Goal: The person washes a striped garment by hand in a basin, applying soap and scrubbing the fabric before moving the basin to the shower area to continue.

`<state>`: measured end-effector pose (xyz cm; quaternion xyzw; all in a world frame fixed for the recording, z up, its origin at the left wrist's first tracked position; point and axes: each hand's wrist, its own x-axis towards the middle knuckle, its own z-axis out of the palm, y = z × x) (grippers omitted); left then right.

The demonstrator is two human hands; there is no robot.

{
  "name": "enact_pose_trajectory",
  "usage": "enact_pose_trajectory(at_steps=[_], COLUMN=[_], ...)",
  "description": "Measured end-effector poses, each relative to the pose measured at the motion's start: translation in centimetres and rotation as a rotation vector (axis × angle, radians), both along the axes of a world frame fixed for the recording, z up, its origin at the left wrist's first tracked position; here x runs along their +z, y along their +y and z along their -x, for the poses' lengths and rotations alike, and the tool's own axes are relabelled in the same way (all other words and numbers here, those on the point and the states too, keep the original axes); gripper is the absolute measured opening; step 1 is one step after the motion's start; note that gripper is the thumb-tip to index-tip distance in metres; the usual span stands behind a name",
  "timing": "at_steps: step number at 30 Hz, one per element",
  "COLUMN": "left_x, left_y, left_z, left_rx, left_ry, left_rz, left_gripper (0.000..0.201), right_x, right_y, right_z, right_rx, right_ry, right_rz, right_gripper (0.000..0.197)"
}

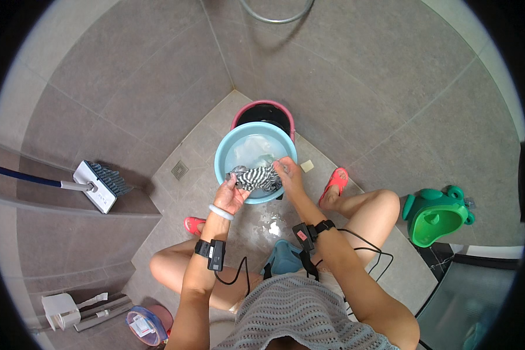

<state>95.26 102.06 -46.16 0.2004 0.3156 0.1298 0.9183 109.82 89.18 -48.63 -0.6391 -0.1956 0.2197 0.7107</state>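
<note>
A black-and-white striped cloth (256, 178) is stretched between my hands over the near side of a light blue basin (220, 153). My left hand (232, 195) grips its left end, palm partly turned up, with the thumb on top. Fingers closed, my right hand (289, 174) pinches the right end near the basin's rim. Cloudy water (239, 153) fills part of the basin, and a pale piece of fabric (258, 147) lies in it. Whether the striped cloth touches the water I cannot tell.
Behind the basin stands a dark bucket with a pink rim (265, 102). A small pale yellow block (307, 166) lies right of the basin. A floor drain (179, 170) is at left, near a flat mop (97, 186). A green child's potty (435, 217) is against the right wall.
</note>
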Motion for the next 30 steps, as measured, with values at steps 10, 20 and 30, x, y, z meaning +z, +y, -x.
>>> enact_pose_trajectory(at_steps=[10, 20, 30], left_x=[3.7, 1.3, -4.5], left_y=[-0.2, 3.0, -2.0], left_z=[-1.5, 0.8, -1.3], left_rx=[-0.099, -0.139, -0.074], left_ry=[-0.039, 0.159, -0.638], left_rz=[-0.498, -0.808, -0.490], left_gripper=[0.046, 0.021, 0.047], right_x=[0.6, 0.3, 5.9], right_y=[-0.3, -0.9, 3.0], right_z=[0.3, -1.4, 7.4], right_rx=[0.826, 0.444, 0.341], right_ry=[0.182, -0.274, -0.683], right_rz=[-0.078, 0.121, -0.127], right_gripper=[0.026, 0.035, 0.018])
